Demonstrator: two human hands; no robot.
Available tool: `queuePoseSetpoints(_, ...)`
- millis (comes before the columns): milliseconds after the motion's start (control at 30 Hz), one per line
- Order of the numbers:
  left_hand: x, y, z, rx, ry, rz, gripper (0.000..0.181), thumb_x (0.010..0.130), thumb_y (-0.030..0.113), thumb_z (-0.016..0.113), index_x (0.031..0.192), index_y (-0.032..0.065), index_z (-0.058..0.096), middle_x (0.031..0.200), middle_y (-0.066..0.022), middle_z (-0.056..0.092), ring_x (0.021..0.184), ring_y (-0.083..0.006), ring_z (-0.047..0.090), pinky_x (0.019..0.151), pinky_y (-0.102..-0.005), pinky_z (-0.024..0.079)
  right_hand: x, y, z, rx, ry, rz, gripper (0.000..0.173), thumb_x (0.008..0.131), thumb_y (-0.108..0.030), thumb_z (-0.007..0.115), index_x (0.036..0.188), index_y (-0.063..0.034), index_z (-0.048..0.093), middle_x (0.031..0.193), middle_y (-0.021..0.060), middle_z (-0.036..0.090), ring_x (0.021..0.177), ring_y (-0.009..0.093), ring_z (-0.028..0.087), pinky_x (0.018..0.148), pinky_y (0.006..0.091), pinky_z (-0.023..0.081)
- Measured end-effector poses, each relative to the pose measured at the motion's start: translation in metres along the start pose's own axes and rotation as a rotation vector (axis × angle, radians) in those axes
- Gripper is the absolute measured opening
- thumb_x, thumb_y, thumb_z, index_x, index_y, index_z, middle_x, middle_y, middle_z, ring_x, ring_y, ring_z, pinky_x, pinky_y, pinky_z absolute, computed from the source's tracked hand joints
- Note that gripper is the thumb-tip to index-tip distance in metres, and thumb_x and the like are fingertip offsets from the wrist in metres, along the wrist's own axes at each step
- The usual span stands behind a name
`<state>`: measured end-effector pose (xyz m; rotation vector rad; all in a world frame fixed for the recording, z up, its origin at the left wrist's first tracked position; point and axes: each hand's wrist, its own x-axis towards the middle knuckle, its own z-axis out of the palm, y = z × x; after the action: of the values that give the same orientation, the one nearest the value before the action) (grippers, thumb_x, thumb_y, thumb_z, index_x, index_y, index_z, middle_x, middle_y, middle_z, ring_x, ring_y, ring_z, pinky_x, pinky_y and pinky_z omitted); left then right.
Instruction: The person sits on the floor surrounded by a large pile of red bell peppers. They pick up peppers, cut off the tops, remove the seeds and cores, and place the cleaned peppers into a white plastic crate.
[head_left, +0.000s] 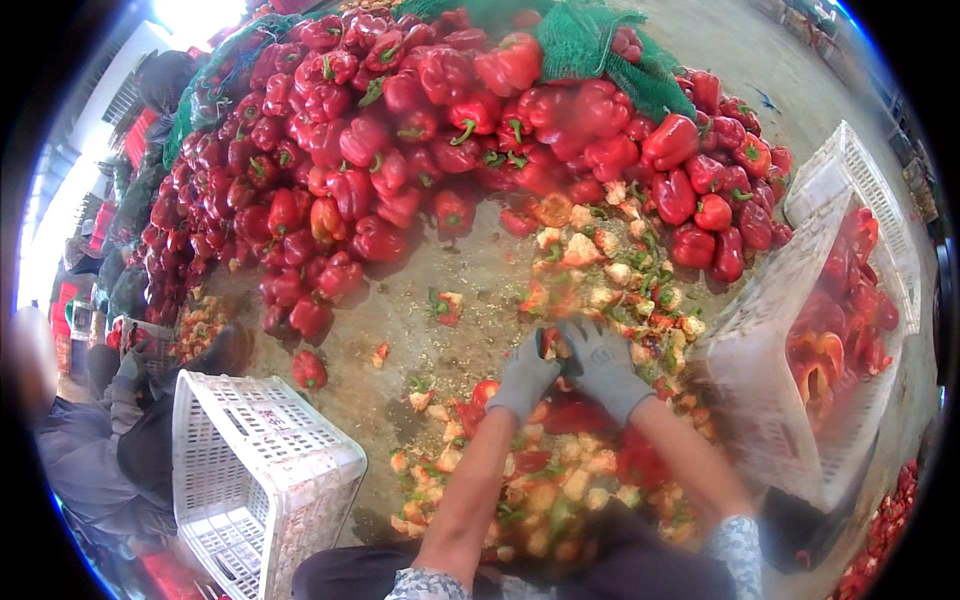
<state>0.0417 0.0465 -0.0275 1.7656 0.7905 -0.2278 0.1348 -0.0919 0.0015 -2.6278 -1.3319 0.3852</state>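
Observation:
My left hand (528, 376) and my right hand (600, 366), both in grey gloves with darker fingertips, meet low over the floor. Between their thumbs and fingers they grip a piece of red bell pepper (553, 345), mostly hidden by the gloves. Just below the hands lie red pepper pieces (576, 415), partly covered by my wrists. Around and beneath my forearms spreads a litter of pale pepper cores with green stems (577, 484). More cores (619, 271) are strewn beyond my right hand.
A large heap of whole red bell peppers (352, 187) with green netting (585, 45) stands ahead. At right, a tilted white crate (750, 337) holds cut peppers (832, 322). At left lies a white plastic crate (315, 442) on its side. A seated person (112, 450) works beyond it.

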Motion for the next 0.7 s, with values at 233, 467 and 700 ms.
queuePoseSetpoints(233, -0.018, -0.003, -0.002, -0.841, -0.185, -0.084, 0.031, 0.095, 0.013, 0.064, 0.124, 0.0032, 0.060, 0.106, -0.0066, 0.068, 0.093, -0.0144, 0.065, 0.081, -0.0308, 0.056, 0.021, 0.013, -0.045, 0.373, -0.280, 0.212, 0.083, 0.070, -0.050, 0.083, 0.136, -0.0088, 0.054, 0.130, 0.0170, 0.058, 0.115, 0.031, 0.059, 0.097, 0.0405, 0.049)
queuePoseSetpoints(467, -0.051, 0.016, 0.019, -1.354, -0.273, -0.027, 0.040, 0.096, 0.014, 0.064, 0.134, 0.0041, 0.055, 0.124, -0.0080, 0.061, 0.111, -0.0215, 0.062, 0.095, -0.0408, 0.055, -0.010, 0.028, -0.002, 0.603, -0.091, 0.206, 0.075, 0.076, -0.047, 0.080, 0.128, 0.0007, 0.056, 0.116, 0.0200, 0.066, 0.107, 0.034, 0.064, 0.092, 0.0406, 0.050)
queuePoseSetpoints(700, -0.031, -0.042, 0.051, -1.151, -0.110, 0.141, 0.044, 0.094, 0.012, 0.062, 0.137, 0.0043, 0.053, 0.121, -0.0069, 0.062, 0.113, -0.0174, 0.060, 0.092, -0.0350, 0.054, -0.014, -0.025, -0.072, 0.188, -0.331, 0.036, 0.056, 0.085, -0.034, 0.070, 0.127, 0.0006, 0.055, 0.119, 0.0238, 0.065, 0.114, 0.036, 0.063, 0.095, 0.0441, 0.051)
